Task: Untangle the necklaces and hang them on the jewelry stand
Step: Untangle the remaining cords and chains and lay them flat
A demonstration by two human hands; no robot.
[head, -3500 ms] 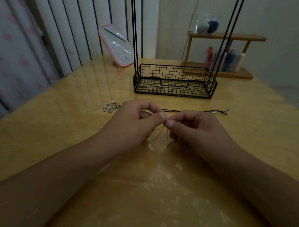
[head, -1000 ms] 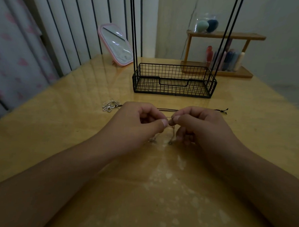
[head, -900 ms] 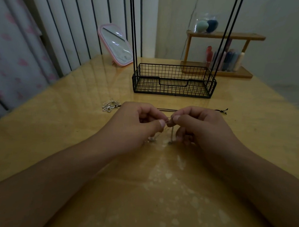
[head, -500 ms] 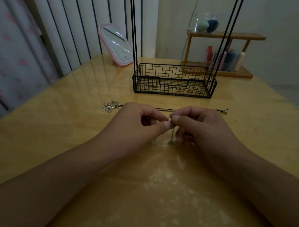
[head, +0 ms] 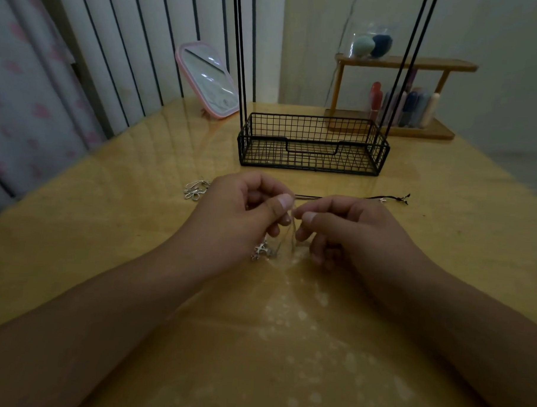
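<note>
Left hand and right hand both pinch the thin chain close together — probably to loosen its knot — pendant resting on table.

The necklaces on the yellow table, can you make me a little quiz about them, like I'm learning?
1. True or false: a necklace already lies in the black wire basket of the jewelry stand.
2. What are the left hand and right hand both pinching?
A. the thin silver chain with a small star-like charm
B. the pink-framed mirror
C. the black cord necklace
3. Fill in: the bunched silver necklace lies on the glossy yellow table, to the ____ of the left hand.

Key: 1 false; 2 A; 3 left.
</note>
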